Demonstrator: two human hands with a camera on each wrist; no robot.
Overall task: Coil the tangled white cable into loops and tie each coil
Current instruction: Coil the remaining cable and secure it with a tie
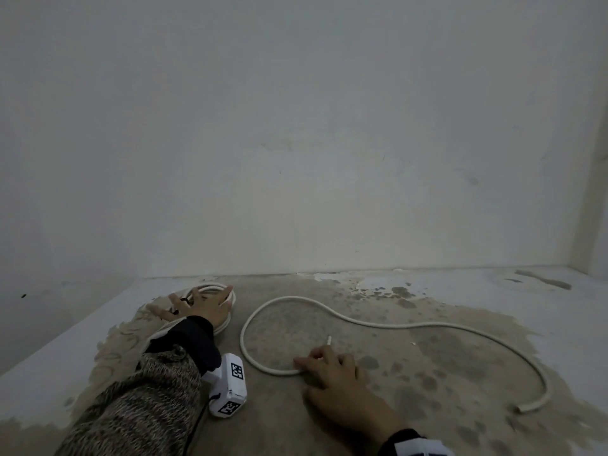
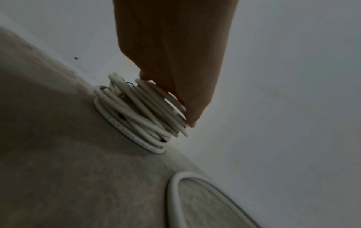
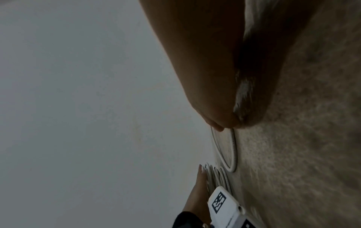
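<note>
Where right hand (image 1: pixel 332 370) presses floor, cable (image 1: pixel 362 320) at fingertips.

White cable (image 1: pixel 371 320), mottled brown-grey sleeve (image 1: pixel 138 399)

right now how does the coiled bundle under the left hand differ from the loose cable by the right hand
The coiled bundle is wound into many stacked loops; the loose cable lies as a single strand, snaking across the floor with one open loop. The bundle sits near the wall, under the spread left hand; the loose cable runs rightward, and the right hand grips it at the loop. Both are white cable on the same floor.
</note>
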